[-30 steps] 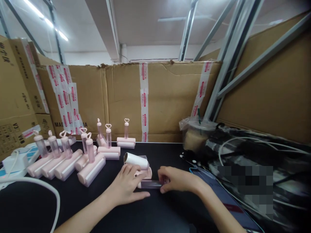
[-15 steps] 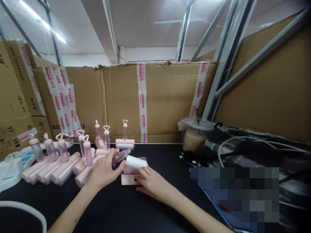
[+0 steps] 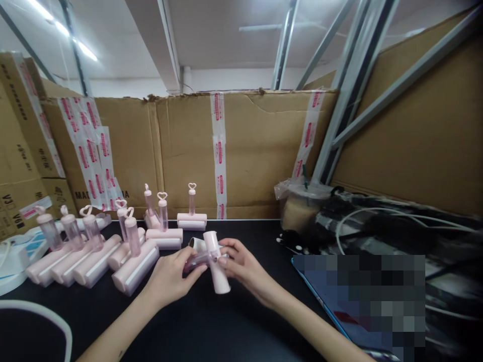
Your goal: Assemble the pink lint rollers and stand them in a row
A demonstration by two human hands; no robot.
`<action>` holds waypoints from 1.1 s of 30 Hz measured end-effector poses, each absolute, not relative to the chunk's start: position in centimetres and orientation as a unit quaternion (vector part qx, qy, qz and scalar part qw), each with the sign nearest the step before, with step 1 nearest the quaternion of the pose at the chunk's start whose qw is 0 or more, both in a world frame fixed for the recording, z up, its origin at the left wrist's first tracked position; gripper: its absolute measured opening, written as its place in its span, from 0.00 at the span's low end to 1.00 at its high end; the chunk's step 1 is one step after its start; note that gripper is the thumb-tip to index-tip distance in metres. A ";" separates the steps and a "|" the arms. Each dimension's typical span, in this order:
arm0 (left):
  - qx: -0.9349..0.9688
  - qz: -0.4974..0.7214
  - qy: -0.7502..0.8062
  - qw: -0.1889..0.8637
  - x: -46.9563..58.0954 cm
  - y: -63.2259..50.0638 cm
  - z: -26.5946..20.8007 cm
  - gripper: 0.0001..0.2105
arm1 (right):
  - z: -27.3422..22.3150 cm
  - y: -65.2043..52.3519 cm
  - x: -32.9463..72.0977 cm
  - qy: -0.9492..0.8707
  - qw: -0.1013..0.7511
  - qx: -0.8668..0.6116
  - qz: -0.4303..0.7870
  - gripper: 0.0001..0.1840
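Observation:
Near the table's middle, my left hand (image 3: 171,275) is closed on a clear pinkish lint roller handle (image 3: 196,260). The fingers of my right hand (image 3: 247,269) pinch a pale pink lint roller cover (image 3: 219,274), held tilted close to upright. One end of the handle meets the middle of this cover; whether the two are locked together I cannot tell. Just behind them is a white sticky roll (image 3: 198,245), partly hidden by the cover and hands. To the left of my left hand stands a pink lint roller (image 3: 136,264) with its handle up.
Several more pink lint rollers (image 3: 98,261) with heart-shaped loops fill the table's left side. A white power strip (image 3: 15,256) lies far left. On the right are a drink cup (image 3: 302,208), a blue-edged device (image 3: 320,301) and cables (image 3: 362,213). Cardboard (image 3: 256,156) walls the back.
My right hand has raised the pink cover off the table and turned it upright against the handle in my left hand. The white roll now sits behind the cover.

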State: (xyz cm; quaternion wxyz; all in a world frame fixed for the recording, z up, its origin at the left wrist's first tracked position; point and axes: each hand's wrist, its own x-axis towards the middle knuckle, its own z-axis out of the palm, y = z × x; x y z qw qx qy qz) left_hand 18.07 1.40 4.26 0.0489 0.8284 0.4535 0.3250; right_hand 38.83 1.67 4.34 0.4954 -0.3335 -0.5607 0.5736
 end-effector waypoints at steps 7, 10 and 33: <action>0.832 0.300 0.465 0.045 18.6 1.4 3.8 0.13 | 4.4 1.3 38.5 -0.525 0.503 -0.328 0.603 0.15; 0.823 0.291 0.484 0.059 18.5 1.5 3.8 0.13 | 3.8 1.5 38.5 -0.564 0.521 -0.361 0.529 0.16; 0.798 0.355 0.484 0.050 19.5 0.7 2.0 0.14 | 1.4 0.8 37.2 -0.744 0.504 -0.405 0.170 0.21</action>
